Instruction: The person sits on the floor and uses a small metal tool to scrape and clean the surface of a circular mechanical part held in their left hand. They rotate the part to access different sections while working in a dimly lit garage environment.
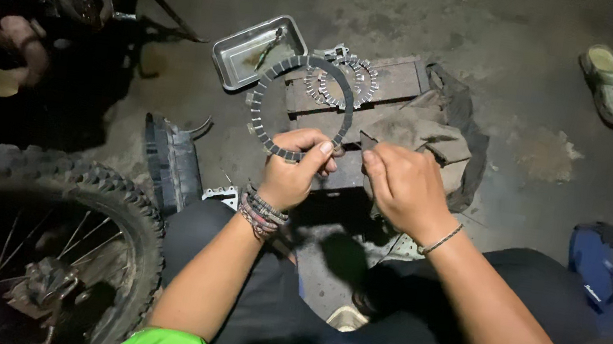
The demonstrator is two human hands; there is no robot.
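Seen from above, a person's left hand [292,170] pinches the lower edge of a dark, segmented clutch ring [262,87], holding it upright over a wooden block [397,81]. The right hand [403,189], fingers curled together, rubs a small abrasive sheet [374,135] against the ring's rim. More toothed rings [362,77] lie on the block beside a metal tray [239,53].

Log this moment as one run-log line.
left hand: grip on friction ring, held up | right hand: at ring's lower edge | below: wooden block, toothed rings, metal tray
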